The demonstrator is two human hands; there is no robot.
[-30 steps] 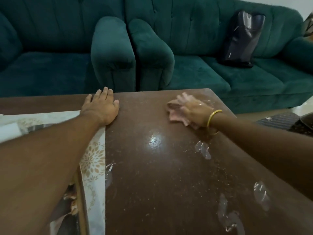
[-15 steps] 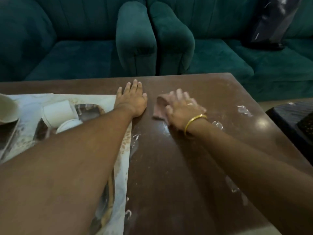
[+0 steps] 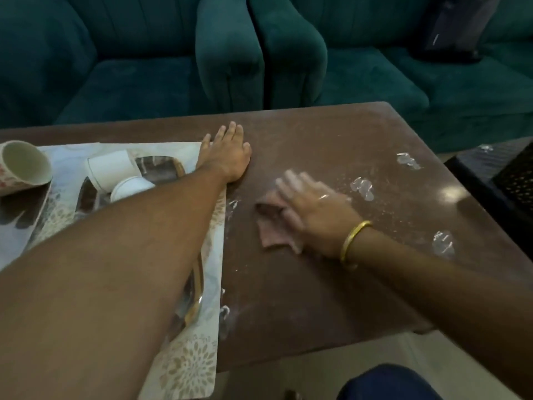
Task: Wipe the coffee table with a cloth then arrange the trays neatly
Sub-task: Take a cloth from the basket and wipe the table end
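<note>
The brown coffee table (image 3: 331, 298) is dusty, with wet smears and crumbs on its right half. My right hand (image 3: 314, 209) presses flat on a small pink cloth (image 3: 272, 229) near the table's middle; it wears a gold bangle. My left hand (image 3: 227, 155) lies flat, fingers spread, on the table at the right edge of a floral place mat (image 3: 202, 350). A dark tray (image 3: 161, 166) with a gold rim lies on the mat, partly hidden under my left forearm, holding white cups (image 3: 109, 168).
A patterned mug (image 3: 23, 166) lies on its side on another tray (image 3: 17, 209) at the far left. Green sofas (image 3: 230, 53) stand close behind the table. A dark side table (image 3: 501, 180) stands at the right. My knee (image 3: 386, 382) shows below.
My right hand has slid the cloth from the far right part of the table towards my left hand, then back towards me. My view has tilted down and left.
</note>
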